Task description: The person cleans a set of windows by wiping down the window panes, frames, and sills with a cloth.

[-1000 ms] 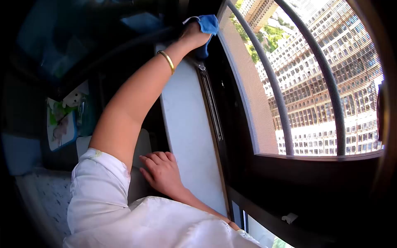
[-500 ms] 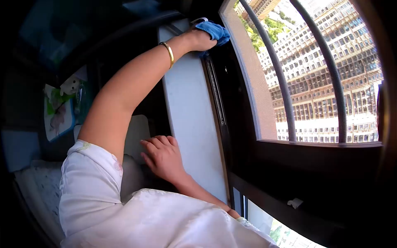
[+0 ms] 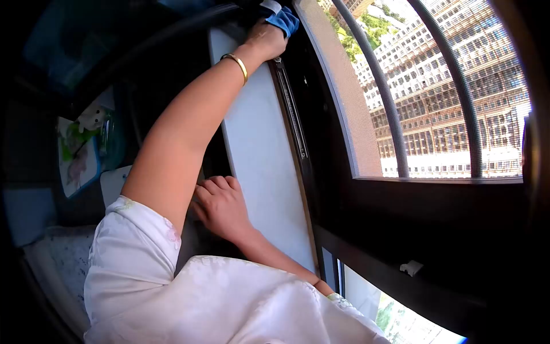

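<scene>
My left hand (image 3: 268, 41), with a gold bangle (image 3: 236, 67) on its wrist, is closed around a blue cloth (image 3: 283, 22). It reaches to the far end of the pale sill (image 3: 260, 132), beside the dark window frame. Part of the cloth is hidden in the fist. Nearer to me, my right hand (image 3: 222, 211) rests with its back up at the sill's left edge. Its fingers are loosely bent and a little apart, with nothing seen in them. The left forearm partly covers its fingertips and thumb.
A metal track (image 3: 291, 109) runs along the sill's right side. Beyond it stands a screened window with dark bars (image 3: 389, 109). A small white piece (image 3: 411, 268) sits on the lower frame. At left are a patterned board (image 3: 79, 157) and a small white toy figure (image 3: 91, 117).
The view has shifted slightly, so the window and sill sit higher and further left. My left upper arm and elbow have swung right, towards my right hand. The cloth is still held.
</scene>
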Available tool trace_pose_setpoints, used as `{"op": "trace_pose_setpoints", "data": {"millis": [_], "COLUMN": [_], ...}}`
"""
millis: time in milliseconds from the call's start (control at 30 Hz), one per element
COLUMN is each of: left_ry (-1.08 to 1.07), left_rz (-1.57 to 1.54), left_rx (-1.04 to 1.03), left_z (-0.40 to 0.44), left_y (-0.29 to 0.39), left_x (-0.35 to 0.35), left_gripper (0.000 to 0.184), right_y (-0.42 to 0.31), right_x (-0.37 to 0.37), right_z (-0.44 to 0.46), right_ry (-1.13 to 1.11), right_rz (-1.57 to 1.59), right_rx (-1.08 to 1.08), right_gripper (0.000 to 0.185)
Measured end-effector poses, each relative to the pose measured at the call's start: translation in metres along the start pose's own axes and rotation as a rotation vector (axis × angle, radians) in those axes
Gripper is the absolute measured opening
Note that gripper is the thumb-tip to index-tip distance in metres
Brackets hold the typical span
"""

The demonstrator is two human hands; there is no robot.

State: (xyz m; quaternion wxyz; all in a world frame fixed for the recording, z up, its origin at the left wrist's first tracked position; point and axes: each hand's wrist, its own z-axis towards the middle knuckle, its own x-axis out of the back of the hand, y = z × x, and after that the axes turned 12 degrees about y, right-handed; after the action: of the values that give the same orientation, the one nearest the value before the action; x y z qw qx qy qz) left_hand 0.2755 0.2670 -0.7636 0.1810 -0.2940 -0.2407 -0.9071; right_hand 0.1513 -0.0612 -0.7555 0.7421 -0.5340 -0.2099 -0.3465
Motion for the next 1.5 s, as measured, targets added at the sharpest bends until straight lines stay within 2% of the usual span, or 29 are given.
{"op": "trace_pose_setpoints", "data": {"millis": [67, 100, 167, 233, 333, 400, 467, 533, 600, 667, 733, 767, 800, 833, 867, 900, 967, 1033, 1167, 1500], "left_ry": [-0.029, -0.123, -0.134, -0.105, -0.47, -0.572, -0.514, -0.252, -0.068, -0.12, -0.151, -0.221, -0.175, -0.314, -0.313, -0.306, -0.243, -0.256, -0.407, -0.364], "left_rz": [-0.064, -0.004, 0.046, -0.079, -0.684, -0.951, -1.083, -0.726, -0.279, 0.004, 0.206, 0.144, 0.232, 0.181, 0.191, 0.193, 0.2, 0.184, 0.211, 0.269], "left_rx": [-0.106, -0.013, -0.283, -0.446, -0.412, -0.367, -0.333, -0.244, -0.054, 0.149, 0.143, 0.185, 0.101, 0.183, 0.19, 0.192, 0.161, 0.174, 0.221, 0.226], "left_z": [-0.01, -0.02, -0.043, -0.073, -0.105, -0.109, -0.108, -0.105, -0.11, -0.105, -0.103, -0.09, -0.091, -0.081, -0.09, -0.093, -0.091, -0.089, -0.074, -0.081], "left_y": [0.024, 0.032, 0.063, 0.093, 0.133, 0.133, 0.127, 0.107, 0.065, 0.03, 0.01, 0.015, 0.011, 0.016, 0.02, 0.022, 0.026, 0.024, 0.034, 0.03], "left_x": [0.036, 0.037, 0.062, 0.088, 0.137, 0.151, 0.162, 0.152, 0.116, 0.09, 0.072, 0.084, 0.079, 0.088, 0.091, 0.092, 0.09, 0.084, 0.102, 0.09], "left_gripper": [0.035, 0.031, 0.022, 0.016, 0.02, 0.03, 0.046, 0.044, 0.043, 0.052, 0.059, 0.058, 0.058, 0.063, 0.063, 0.063, 0.063, 0.062, 0.06, 0.058], "right_y": [0.0, -0.001, -0.002, -0.001, -0.004, -0.005, -0.004, -0.005, -0.003, -0.006, -0.007, -0.009, -0.008, -0.007, -0.005, -0.006, 0.007, 0.011, 0.01, 0.009], "right_x": [0.0, 0.0, 0.002, 0.003, 0.005, 0.005, 0.007, 0.011, 0.009, 0.011, 0.013, 0.009, 0.009, 0.01, 0.012, 0.011, 0.02, 0.02, 0.016, 0.014], "right_z": [-0.001, -0.001, -0.001, -0.003, -0.001, 0.0, -0.004, -0.008, -0.005, -0.005, -0.006, -0.005, -0.002, 0.0, -0.001, -0.002, -0.009, -0.01, 0.002, 0.005], "right_ry": [0.002, -0.008, -0.028, -0.036, 0.043, 0.094, 0.036, 0.013, -0.018, -0.034, -0.032, 0.009, 0.02, 0.071, 0.183, 0.392, 0.633, 0.766, 0.614, 0.546], "right_rz": [0.001, -0.002, -0.009, -0.008, 0.002, -0.028, -0.022, 0.004, -0.021, -0.033, -0.032, -0.01, 0.024, 0.075, 0.236, 0.412, 0.346, 0.376, 0.2, 0.096], "right_rx": [-0.002, -0.004, -0.008, -0.003, 0.048, 0.087, 0.065, 0.034, 0.033, 0.034, 0.04, 0.046, 0.048, 0.048, -0.01, -0.157, -0.296, -0.356, -0.281, -0.289], "right_gripper": [0.029, 0.029, 0.029, 0.029, 0.028, 0.028, 0.028, 0.027, 0.029, 0.029, 0.027, 0.026, 0.025, 0.022, 0.019, 0.02, 0.02, 0.02, 0.017, 0.014]}}
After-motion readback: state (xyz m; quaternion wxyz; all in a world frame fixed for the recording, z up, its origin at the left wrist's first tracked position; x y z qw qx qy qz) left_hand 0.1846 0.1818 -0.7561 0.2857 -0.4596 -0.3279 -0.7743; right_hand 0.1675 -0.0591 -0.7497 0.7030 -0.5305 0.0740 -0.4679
